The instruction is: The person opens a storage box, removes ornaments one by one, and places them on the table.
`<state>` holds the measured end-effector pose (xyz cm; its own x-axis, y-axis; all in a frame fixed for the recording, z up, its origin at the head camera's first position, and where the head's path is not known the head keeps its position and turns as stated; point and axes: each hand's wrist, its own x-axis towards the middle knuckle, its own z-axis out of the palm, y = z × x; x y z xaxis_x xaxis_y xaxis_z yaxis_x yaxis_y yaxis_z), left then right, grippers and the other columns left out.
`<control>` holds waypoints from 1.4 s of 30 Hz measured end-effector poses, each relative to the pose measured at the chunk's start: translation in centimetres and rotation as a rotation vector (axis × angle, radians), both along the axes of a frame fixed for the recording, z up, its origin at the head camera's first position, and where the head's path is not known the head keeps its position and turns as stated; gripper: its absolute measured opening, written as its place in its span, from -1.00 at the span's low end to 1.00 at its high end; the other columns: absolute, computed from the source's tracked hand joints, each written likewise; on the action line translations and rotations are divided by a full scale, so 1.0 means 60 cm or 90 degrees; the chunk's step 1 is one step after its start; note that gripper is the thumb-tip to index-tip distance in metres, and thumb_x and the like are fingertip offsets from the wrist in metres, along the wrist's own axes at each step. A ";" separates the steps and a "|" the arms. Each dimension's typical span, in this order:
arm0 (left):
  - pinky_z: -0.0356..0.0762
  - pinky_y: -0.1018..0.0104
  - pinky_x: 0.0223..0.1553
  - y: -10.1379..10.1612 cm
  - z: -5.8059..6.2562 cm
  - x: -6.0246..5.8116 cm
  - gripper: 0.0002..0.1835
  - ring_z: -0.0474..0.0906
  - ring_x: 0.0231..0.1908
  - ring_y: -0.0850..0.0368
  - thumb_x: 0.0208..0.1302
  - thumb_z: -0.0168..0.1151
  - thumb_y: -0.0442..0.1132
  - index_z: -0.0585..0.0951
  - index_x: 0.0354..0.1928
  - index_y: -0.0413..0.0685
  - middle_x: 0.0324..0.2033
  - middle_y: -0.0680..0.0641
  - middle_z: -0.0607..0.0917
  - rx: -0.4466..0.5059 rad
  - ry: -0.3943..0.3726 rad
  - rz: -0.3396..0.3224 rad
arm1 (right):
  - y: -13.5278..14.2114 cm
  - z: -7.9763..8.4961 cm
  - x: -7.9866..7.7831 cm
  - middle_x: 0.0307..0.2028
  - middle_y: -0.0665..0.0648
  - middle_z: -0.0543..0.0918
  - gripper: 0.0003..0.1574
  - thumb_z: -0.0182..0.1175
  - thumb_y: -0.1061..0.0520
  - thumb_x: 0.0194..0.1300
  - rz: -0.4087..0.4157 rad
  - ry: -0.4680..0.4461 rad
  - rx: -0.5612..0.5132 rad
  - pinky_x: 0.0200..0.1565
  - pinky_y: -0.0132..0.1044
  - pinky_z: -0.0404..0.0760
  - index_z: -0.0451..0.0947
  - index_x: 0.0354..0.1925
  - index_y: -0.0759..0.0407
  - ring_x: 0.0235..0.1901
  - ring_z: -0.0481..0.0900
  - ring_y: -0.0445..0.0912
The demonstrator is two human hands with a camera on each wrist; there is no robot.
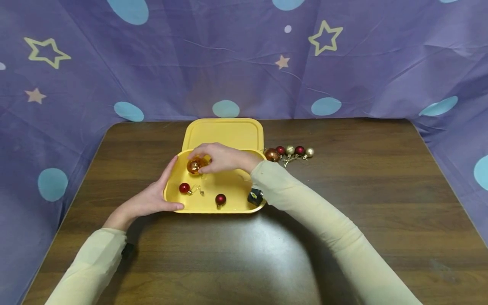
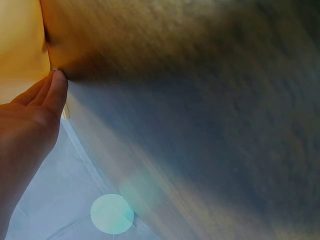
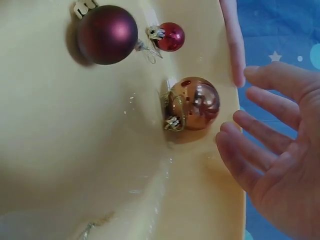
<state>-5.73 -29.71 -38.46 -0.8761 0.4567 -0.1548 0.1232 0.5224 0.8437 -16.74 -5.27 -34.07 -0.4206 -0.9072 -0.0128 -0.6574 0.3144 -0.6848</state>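
Copper ball (image 3: 197,105), shiny, lies in the far left part of the yellow tub (image 1: 228,182), close to its wall. The right hand (image 1: 224,156) is over the tub at the ball; in the right wrist view we see its fingers spread, loosely bent, with a gap between them and the ball, so released, nothing grasped. The left hand (image 1: 150,198) braces the tub's near left corner, thumb at the near rim, fingers straight along the left wall, not clenched.

Handling, our guess: light, probably hollow, stiff thin shell; the gloss suggests slippery, and it could roll across the tub floor if nudged. Glass or plastic, we can't tell, so treat as fragile, no hard squeeze. We'd take it round the widest part with fingertips and thumb, or pinch the metallic cap (image 3: 173,123); its gold cord (image 3: 172,100) looks flimsy.

Outward: small red ball (image 1: 184,188) in the tub's left part, matte maroon ball (image 1: 220,199) by the tub's near rim, yellow panel, maybe a lid (image 1: 225,133), behind the tub, brown ball (image 1: 272,155) and row of small balls (image 1: 290,150) right of the tub on the wooden table (image 1: 362,203)
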 end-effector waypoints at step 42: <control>0.12 0.64 0.12 0.005 0.003 0.001 0.34 0.07 0.31 -0.22 0.04 0.49 -0.29 -0.41 0.50 0.31 0.47 -0.27 -0.20 0.004 0.009 0.003 | 0.040 0.015 -0.009 0.03 0.10 0.58 -0.43 0.32 0.25 0.21 0.012 -0.130 -0.028 0.02 -0.40 0.45 0.45 0.19 0.25 -0.03 0.53 -0.10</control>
